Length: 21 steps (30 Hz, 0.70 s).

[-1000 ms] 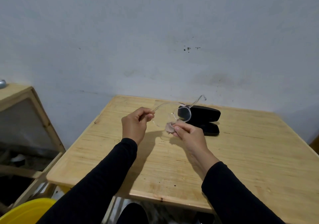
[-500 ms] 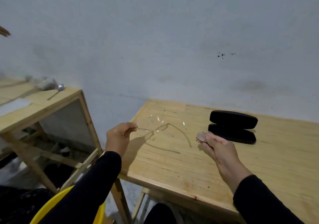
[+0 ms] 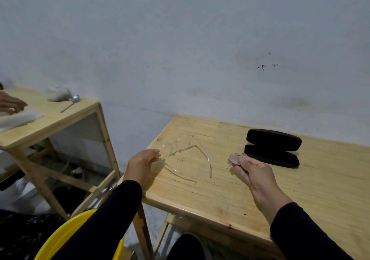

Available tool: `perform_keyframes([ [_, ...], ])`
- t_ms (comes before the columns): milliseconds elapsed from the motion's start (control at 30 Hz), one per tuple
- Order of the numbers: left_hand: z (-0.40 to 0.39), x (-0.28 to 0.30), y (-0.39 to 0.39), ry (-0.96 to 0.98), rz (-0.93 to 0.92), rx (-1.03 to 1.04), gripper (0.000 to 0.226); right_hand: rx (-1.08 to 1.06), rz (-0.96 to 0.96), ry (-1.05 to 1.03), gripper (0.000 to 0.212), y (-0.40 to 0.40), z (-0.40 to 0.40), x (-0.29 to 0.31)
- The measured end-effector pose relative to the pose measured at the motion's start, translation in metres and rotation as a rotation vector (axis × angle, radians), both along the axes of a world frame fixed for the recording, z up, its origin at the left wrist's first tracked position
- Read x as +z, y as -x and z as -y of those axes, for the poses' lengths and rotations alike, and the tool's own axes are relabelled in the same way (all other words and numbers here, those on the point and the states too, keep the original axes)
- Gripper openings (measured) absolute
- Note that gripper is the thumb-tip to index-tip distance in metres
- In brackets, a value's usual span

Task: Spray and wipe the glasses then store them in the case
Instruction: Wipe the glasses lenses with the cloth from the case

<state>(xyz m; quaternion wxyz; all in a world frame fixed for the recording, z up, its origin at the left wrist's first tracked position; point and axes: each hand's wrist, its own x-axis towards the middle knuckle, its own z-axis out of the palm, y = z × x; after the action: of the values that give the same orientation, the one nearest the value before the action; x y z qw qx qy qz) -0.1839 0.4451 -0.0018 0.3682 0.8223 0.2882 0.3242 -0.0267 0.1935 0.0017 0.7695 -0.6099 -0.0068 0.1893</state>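
Observation:
My left hand [image 3: 142,164] pinches the clear-framed glasses [image 3: 185,155] at one end, holding them low over the left part of the wooden table [image 3: 220,195] with both temples spread toward me. My right hand [image 3: 253,172] is apart from the glasses, to their right, and grips a small pinkish-brown cloth [image 3: 233,158] between its fingertips. A black glasses case [image 3: 272,147] lies hinged wide open on the table just beyond my right hand, with nothing inside. No spray bottle is in view.
A second wooden table [image 3: 60,117] stands to the left, carrying a plastic bag [image 3: 58,93], a metal spoon [image 3: 72,102] and white sheets, with another person's hand [image 3: 10,103] over it. A yellow bucket [image 3: 66,237] sits on the floor by my left arm. A grey wall backs both tables.
My right hand has let go of the glasses and drawn off to the right with the cloth. My left hand has carried the glasses left and down toward the table. My view turned left.

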Motion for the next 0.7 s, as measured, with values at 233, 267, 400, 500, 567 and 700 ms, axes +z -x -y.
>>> perform_keyframes([
  [233,0.0,-0.001,0.002,-0.322,-0.06,-0.076,0.035,0.003,0.002,-0.024,0.015,0.002,-0.003,0.006],
  [267,-0.001,-0.001,0.002,-0.326,-0.065,-0.084,0.036,0.008,0.009,-0.017,0.014,0.002,-0.002,0.008],
  [400,0.001,0.002,-0.003,-0.477,0.043,-0.078,0.039,0.019,0.039,0.012,0.013,0.002,0.001,0.016],
  [500,0.028,0.016,-0.019,-0.462,0.184,-0.143,0.028,0.019,0.054,0.026,0.012,0.001,0.006,0.023],
  [567,0.056,0.022,-0.037,-0.385,0.258,-0.256,0.022,0.034,0.077,0.043,0.012,0.0,0.013,0.026],
  [700,0.118,0.021,-0.076,-0.219,0.212,-0.488,0.023,0.068,0.129,0.063,0.014,0.002,0.031,0.033],
])
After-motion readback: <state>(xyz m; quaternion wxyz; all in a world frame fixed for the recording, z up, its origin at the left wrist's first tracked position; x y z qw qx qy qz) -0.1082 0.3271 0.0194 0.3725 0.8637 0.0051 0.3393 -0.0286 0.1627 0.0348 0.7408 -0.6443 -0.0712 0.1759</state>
